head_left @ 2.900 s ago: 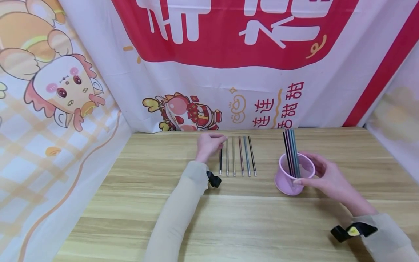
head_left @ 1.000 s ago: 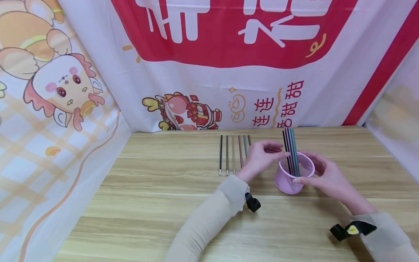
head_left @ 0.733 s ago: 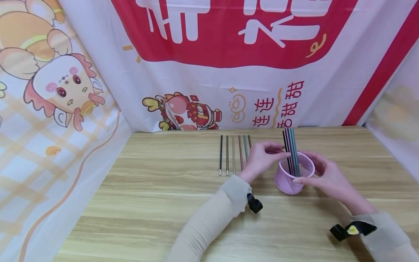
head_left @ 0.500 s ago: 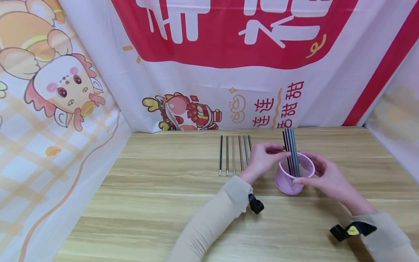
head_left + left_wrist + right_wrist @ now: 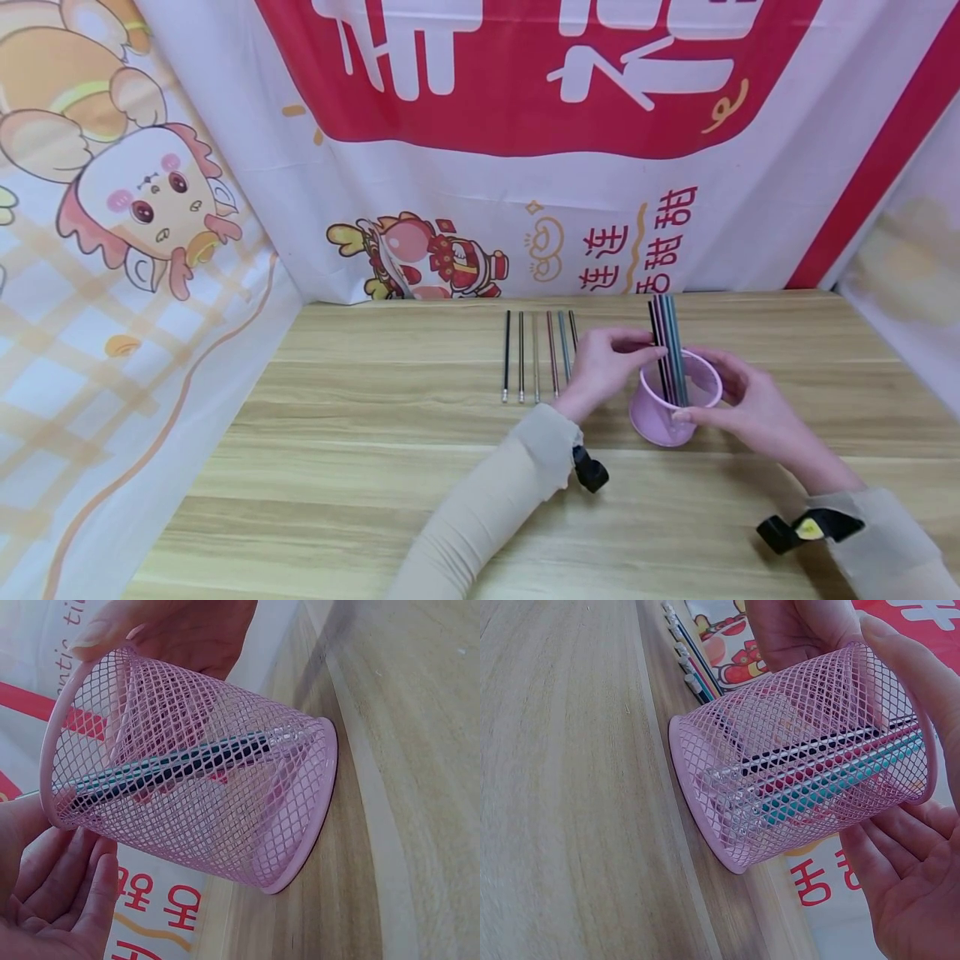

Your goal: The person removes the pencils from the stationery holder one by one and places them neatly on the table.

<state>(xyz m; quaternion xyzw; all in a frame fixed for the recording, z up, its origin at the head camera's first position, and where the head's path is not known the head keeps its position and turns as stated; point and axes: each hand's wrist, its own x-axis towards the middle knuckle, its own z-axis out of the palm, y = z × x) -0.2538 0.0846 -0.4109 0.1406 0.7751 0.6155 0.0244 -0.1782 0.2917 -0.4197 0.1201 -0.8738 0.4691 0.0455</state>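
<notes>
A pink mesh pen cup (image 5: 662, 421) stands upright on the table. Inside it, several pencils (image 5: 667, 350) lean together, black, dark red and teal, their eraser ends down in the right wrist view. My right hand (image 5: 750, 408) grips the cup's rim from the right, thumb at the front and fingers behind. My left hand (image 5: 603, 362) pinches the pencils just above the rim, thumb on the near side; its other fingertips are partly hidden. To the left, several more pencils (image 5: 521, 358) lie in a parallel row, the rightmost partly covered by my left hand.
The wooden table (image 5: 360, 467) runs back to a hanging white and red printed cloth (image 5: 480, 183). A cartoon-printed cloth (image 5: 135, 333) borders the left side. Black straps with small devices (image 5: 591, 469) sit at both wrists.
My left hand has moved right, from the left end of the pencil row to the pencils in the cup, and has barely shifted over the last second. The right hand stays on the cup.
</notes>
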